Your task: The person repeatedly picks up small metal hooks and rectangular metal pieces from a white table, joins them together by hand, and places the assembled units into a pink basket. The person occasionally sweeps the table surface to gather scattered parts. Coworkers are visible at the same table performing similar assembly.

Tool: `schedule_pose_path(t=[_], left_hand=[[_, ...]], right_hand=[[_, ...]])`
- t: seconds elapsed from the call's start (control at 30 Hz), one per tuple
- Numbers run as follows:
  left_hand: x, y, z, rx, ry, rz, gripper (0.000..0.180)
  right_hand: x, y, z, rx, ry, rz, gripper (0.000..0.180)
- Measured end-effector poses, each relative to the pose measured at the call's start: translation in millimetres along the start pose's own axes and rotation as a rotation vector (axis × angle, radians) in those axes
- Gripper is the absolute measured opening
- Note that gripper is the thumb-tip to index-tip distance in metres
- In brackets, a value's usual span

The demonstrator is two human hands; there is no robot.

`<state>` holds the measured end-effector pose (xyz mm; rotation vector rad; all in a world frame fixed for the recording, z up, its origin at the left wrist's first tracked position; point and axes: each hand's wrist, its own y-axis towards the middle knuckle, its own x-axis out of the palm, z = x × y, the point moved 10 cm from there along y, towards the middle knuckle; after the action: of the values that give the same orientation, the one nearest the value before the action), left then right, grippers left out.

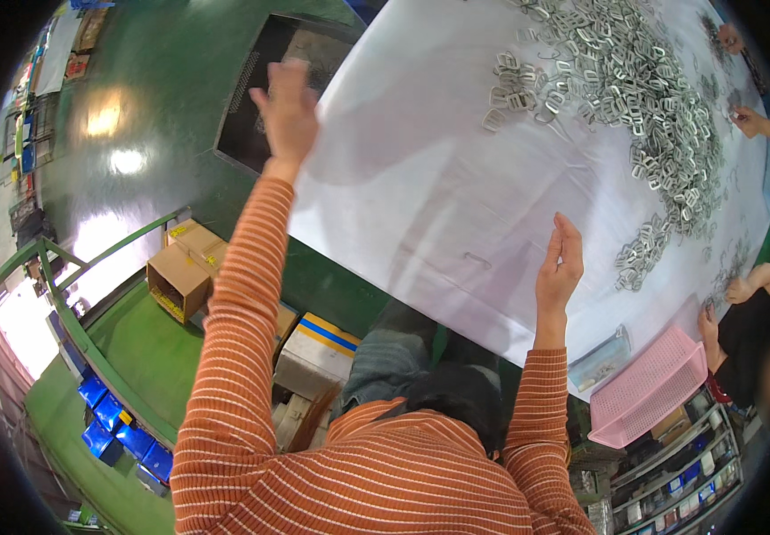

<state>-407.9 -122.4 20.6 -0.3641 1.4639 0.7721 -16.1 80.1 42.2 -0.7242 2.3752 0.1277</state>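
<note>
**Both arms raised over the white counter, hands empty**

Both arms, in orange sleeves with thin white stripes, rise from the lower edge and stretch out over the counter [420, 178], which is covered in a white sheet. The left arm is nearly straight and reaches far up to the counter's left edge. The left hand [288, 111] is blurred, its fingers spread wide and its palm turned away; it holds nothing, and whether it touches the sheet's edge cannot be told. The right arm is bent at the elbow and stands more upright, over the near edge of the counter. The right hand [560, 263] is seen edge-on, fingers straight and held together, thumb close beside them; it grips nothing and hovers above bare sheet.

A large heap of small metal buckles [617, 80] lies across the far right part of the counter, well apart from both hands, with a thinner trail running down toward the right edge. A single loose clip [477, 260] lies on the sheet near the right hand.

At the near right corner a pink plastic basket [648, 388] hangs over the edge; no contents show in it. Just beside it lies a clear plastic bag [601, 358]. Other people's hands [749, 120] work at the right edge. Below the counter's left edge, on the green floor, stand cardboard boxes [184, 272].
</note>
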Motion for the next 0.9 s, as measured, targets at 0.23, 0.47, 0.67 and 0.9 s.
schedule_pose_path(t=[0.23, 0.47, 0.67, 0.9], left_hand=[[2, -221, 311, 1.057, -0.507, -0.521, 0.050], [46, -138, 202, 0.649, -0.061, -0.579, 0.048], [-9, -24, 150, 0.239, -0.030, -0.094, 0.049], [28, -70, 385, -0.021, -0.918, -0.527, 0.041]], right_hand=[[-8, 7, -25, -0.070, -0.020, 0.087, 0.022], [-121, 2, 47, -0.001, -0.284, 0.309, 0.023], [-214, 6, 171, 0.321, -0.294, 0.404, 0.047], [-150, 61, 146, 0.181, -0.535, 0.316, 0.044]])
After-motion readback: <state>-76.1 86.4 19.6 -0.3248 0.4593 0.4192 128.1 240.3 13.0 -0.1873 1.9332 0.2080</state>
